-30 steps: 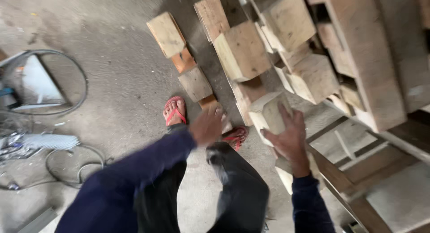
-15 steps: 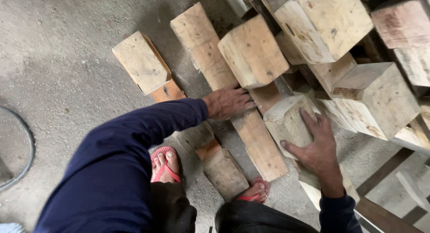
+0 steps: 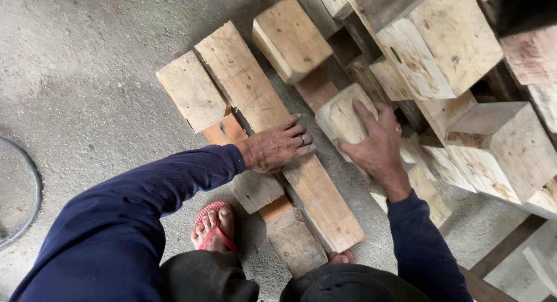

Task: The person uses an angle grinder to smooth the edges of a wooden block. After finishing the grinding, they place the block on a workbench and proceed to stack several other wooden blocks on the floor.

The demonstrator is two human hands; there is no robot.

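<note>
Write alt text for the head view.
A person's left hand rests flat on a long wooden plank while the right hand grips a pale wood block. More blocks crowd the concrete floor.

L hand (image 3: 275,148) flat, palm down; R hand (image 3: 374,142) spread, fingers curled.

No packages, labels, signs or screens are in view; only bare wood and a concrete floor, with no printed surface anywhere.
</note>
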